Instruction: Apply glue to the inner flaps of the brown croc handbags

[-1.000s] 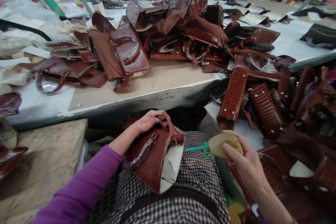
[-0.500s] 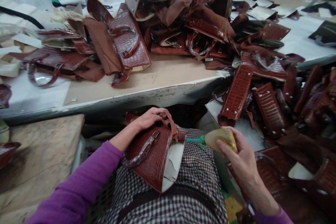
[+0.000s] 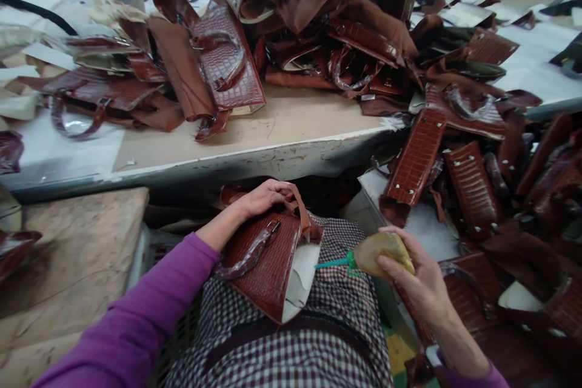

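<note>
A brown crocodile-patterned handbag [image 3: 259, 260] lies tilted across my lap, its pale inner side panel [image 3: 302, 279] showing toward the right. My left hand [image 3: 268, 197] is closed on the top of the bag, gripping a brown strip of its lining [image 3: 300, 206]. The plastic-wrapped handle [image 3: 248, 257] rests against the bag's front. In my right hand [image 3: 418, 273] is a yellowish squeeze bottle [image 3: 384, 253] with a green cap and thin green nozzle [image 3: 334, 263]. The nozzle points left, its tip at the edge of the pale panel; whether it touches I cannot tell.
A workbench [image 3: 295, 115] ahead carries a heap of brown handbags [image 3: 313, 30]. More bag pieces with metal feet [image 3: 473, 188] are piled at the right. A worn wooden board [image 3: 73, 248] lies to the left. A checked apron [image 3: 345, 327] covers my lap.
My right hand has tilted the bottle, so the nozzle tip has moved down along the side panel's edge. The left hand keeps its hold on the bag. The view has shifted slightly.
</note>
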`<state>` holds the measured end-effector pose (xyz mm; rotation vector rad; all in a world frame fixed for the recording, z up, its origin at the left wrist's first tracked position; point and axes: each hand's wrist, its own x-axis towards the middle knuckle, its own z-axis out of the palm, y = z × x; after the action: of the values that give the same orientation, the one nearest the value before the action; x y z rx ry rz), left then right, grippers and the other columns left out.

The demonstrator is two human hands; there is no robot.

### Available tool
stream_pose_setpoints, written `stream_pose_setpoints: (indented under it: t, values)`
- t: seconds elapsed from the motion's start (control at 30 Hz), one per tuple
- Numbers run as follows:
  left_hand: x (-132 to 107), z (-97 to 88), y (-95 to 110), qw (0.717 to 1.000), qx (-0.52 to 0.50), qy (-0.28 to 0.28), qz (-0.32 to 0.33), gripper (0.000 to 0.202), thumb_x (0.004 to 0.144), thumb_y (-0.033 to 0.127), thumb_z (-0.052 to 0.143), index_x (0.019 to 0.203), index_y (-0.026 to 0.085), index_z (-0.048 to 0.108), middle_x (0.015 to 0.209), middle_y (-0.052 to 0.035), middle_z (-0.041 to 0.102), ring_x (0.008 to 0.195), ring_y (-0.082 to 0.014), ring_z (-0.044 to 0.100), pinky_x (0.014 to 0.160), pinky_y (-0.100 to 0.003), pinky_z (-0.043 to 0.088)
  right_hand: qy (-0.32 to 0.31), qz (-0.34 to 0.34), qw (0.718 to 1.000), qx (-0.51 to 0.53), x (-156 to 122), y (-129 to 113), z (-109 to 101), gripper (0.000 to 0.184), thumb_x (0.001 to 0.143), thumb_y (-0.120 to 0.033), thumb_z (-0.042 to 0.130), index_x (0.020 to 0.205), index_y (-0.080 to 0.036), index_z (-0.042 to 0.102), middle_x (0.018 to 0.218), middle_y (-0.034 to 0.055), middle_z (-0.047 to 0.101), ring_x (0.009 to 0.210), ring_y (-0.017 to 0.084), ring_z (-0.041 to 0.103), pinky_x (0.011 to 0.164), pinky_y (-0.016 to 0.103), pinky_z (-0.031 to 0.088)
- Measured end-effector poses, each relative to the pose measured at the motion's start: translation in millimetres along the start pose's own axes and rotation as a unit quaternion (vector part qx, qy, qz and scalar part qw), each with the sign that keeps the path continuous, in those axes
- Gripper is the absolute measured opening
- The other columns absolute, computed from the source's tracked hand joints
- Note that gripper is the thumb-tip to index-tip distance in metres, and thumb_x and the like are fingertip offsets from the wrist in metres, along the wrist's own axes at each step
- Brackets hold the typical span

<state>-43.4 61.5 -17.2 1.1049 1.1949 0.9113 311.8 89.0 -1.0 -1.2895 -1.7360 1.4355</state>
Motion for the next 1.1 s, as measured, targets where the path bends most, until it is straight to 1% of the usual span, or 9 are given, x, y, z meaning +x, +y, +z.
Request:
stream_pose_setpoints:
  t: [0.13, 0.2, 0.37, 0.43, 0.5, 0.67, 0.87, 1.0, 1.1]
  values:
    - [-0.2, 1.7, 1.6, 1.000, -0.001, 0.003, -0.004, 0.017, 0.064, 0.021, 0.061, 0.076, 0.011, 0.069, 0.076, -0.0018, 0.064, 0.075, -0.0169, 0.058, 0.072, -0.028, 0.046, -0.029, 0.026, 0.999, 0.014, -12.9, 1.1, 3.8, 0.046, 0.077, -0.044, 0.081, 0.116, -0.027, 0.065, 0.097, 0.0031, 0.069, 0.083, 0.026, 0.065, 0.072, 0.033, 0.053]
    - [0.0, 2.1, 1.2, 1.000, 0.001, 0.005, -0.005, 0.018, 0.064, 0.022, 0.062, 0.076, 0.011, 0.069, 0.077, -0.0015, 0.064, 0.075, -0.0169, 0.058, 0.072, -0.028, 0.046, -0.024, 0.030, 0.999, 0.017, -13.4, 3.2, 4.9, 0.046, 0.076, -0.044, 0.081, 0.116, -0.026, 0.065, 0.096, 0.0034, 0.069, 0.082, 0.026, 0.065, 0.072, 0.033, 0.054]
    - [0.7, 2.7, -0.1, 1.000, 0.001, 0.009, -0.005, 0.020, 0.065, 0.026, 0.063, 0.078, 0.012, 0.070, 0.075, -0.0004, 0.064, 0.073, -0.0165, 0.058, 0.071, -0.028, 0.045, 0.080, -0.002, 0.997, -0.023, -0.8, 12.7, 4.5, 0.046, 0.076, -0.047, 0.079, 0.113, -0.024, 0.065, 0.104, 0.0049, 0.068, 0.089, 0.026, 0.063, 0.075, 0.033, 0.054]
    - [0.6, 2.8, -0.2, 1.000, 0.001, 0.011, -0.004, 0.020, 0.065, 0.026, 0.063, 0.078, 0.012, 0.070, 0.077, -0.0011, 0.065, 0.074, -0.0169, 0.058, 0.072, -0.028, 0.045, 0.103, -0.010, 0.994, -0.031, 1.4, 15.0, 4.2, 0.046, 0.076, -0.047, 0.078, 0.113, -0.023, 0.065, 0.106, 0.0051, 0.067, 0.091, 0.026, 0.063, 0.078, 0.034, 0.053]
    - [0.2, 2.8, -0.4, 1.000, 0.002, 0.014, -0.003, 0.020, 0.065, 0.025, 0.062, 0.078, 0.012, 0.070, 0.078, -0.0018, 0.066, 0.075, -0.0175, 0.058, 0.072, -0.029, 0.046, 0.083, -0.009, 0.996, -0.025, -1.3, 15.0, 4.1, 0.046, 0.076, -0.046, 0.079, 0.114, -0.024, 0.065, 0.105, 0.0046, 0.068, 0.090, 0.025, 0.063, 0.078, 0.033, 0.053]
    - [-0.6, 2.3, -2.0, 1.000, 0.000, 0.013, 0.005, 0.019, 0.062, 0.021, 0.059, 0.077, 0.012, 0.069, 0.078, -0.0022, 0.065, 0.077, -0.0180, 0.059, 0.073, -0.029, 0.047, -0.018, 0.025, 0.999, 0.007, -18.4, 11.7, 3.5, 0.046, 0.077, -0.043, 0.080, 0.116, -0.024, 0.064, 0.097, 0.0034, 0.069, 0.083, 0.024, 0.065, 0.071, 0.030, 0.055]
    - [-1.2, 2.3, -2.5, 1.000, 0.005, 0.016, 0.025, 0.013, 0.064, 0.022, 0.059, 0.071, 0.013, 0.066, 0.081, -0.0030, 0.065, 0.082, -0.0192, 0.059, 0.076, -0.030, 0.047, -0.013, 0.039, 0.999, 0.034, -27.8, 13.0, 4.6, 0.045, 0.079, -0.041, 0.079, 0.118, -0.024, 0.064, 0.094, 0.0031, 0.068, 0.080, 0.024, 0.065, 0.065, 0.029, 0.055]
    - [-2.4, 3.0, -2.0, 0.999, 0.008, 0.015, 0.030, 0.013, 0.064, 0.021, 0.059, 0.070, 0.013, 0.067, 0.081, -0.0037, 0.065, 0.082, -0.0193, 0.059, 0.075, -0.030, 0.047, -0.042, 0.041, 0.998, 0.035, -29.8, 10.9, 6.2, 0.046, 0.077, -0.040, 0.081, 0.117, -0.025, 0.064, 0.094, 0.0025, 0.068, 0.080, 0.023, 0.065, 0.065, 0.027, 0.054]
    - [-3.0, 3.5, -2.5, 0.999, 0.008, 0.015, 0.030, 0.014, 0.064, 0.020, 0.058, 0.071, 0.013, 0.067, 0.081, -0.0037, 0.065, 0.080, -0.0189, 0.059, 0.074, -0.030, 0.047, -0.052, 0.046, 0.997, 0.040, -31.1, 10.0, 7.2, 0.046, 0.078, -0.040, 0.080, 0.118, -0.025, 0.063, 0.094, 0.0022, 0.068, 0.079, 0.022, 0.064, 0.058, 0.024, 0.052]
